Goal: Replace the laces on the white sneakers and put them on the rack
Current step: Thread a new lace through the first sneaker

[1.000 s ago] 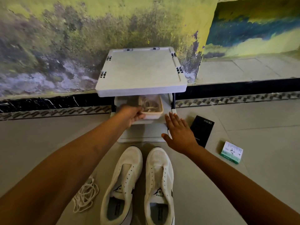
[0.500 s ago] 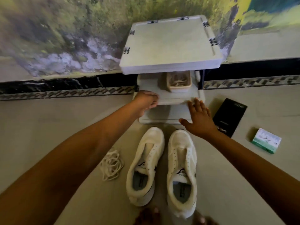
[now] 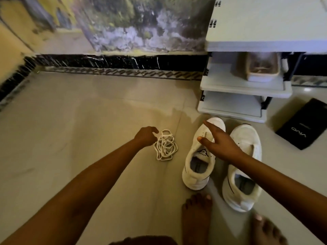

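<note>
Our left hand [image 3: 146,136] curls at the laces [image 3: 165,145] on the floor beside the sneakers [image 3: 203,156]; grip unclear. Right hand [image 3: 218,142] hovers open. We should pinch one end, not the whole pile.

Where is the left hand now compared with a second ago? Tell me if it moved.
Yes. The left hand left the rack shelf and came back and left, down to the laces on the floor.

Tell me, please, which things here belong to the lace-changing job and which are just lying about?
Job: white sneakers, both unlaced; bundle of white laces at the left hand; rack.

Lying about: black box on the floor; tub on the rack's shelf.
</note>
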Demonstrator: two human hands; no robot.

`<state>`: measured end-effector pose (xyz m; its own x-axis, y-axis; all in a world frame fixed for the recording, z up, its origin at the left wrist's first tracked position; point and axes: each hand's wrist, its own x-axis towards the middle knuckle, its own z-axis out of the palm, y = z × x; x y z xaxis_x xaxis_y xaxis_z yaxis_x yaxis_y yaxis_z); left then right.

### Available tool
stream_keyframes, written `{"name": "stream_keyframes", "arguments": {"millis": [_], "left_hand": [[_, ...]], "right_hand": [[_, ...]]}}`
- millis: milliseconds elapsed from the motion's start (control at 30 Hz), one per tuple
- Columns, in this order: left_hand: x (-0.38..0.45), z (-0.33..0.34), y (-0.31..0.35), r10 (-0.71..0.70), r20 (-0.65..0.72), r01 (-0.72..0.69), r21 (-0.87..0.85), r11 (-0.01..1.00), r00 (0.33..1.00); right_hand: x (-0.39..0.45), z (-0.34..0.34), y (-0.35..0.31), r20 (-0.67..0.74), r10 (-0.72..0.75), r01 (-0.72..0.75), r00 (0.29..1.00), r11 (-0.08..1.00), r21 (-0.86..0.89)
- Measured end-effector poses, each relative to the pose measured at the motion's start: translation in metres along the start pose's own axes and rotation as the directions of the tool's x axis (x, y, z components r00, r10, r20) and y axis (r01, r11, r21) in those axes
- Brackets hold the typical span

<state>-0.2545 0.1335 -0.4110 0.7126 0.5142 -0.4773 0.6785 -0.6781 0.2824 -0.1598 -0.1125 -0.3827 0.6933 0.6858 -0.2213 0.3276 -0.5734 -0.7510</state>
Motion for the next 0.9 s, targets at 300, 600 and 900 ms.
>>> {"name": "stream_keyframes", "arguments": {"millis": [300, 600, 900], "left_hand": [[0.027, 0.038, 0.004, -0.132, -0.133, 0.109, -0.165, 0.980, 0.982], [-0.013, -0.069, 0.029, -0.036, -0.214, -0.076, -0.496, 0.865, 0.976], [-0.126, -0.226, 0.089, 0.138, -0.422, -0.403, -0.642, 0.653, 0.896]], "right_hand": [[0.003, 0.003, 0.013, 0.008, 0.115, -0.115, 0.993, 0.993, -0.019], [-0.005, -0.017, -0.026, 0.047, 0.100, -0.101, 0.994, 0.994, 0.027], [-0.025, -0.087, -0.131, -0.090, -0.121, 0.114, 0.988, 0.990, -0.080]]}}
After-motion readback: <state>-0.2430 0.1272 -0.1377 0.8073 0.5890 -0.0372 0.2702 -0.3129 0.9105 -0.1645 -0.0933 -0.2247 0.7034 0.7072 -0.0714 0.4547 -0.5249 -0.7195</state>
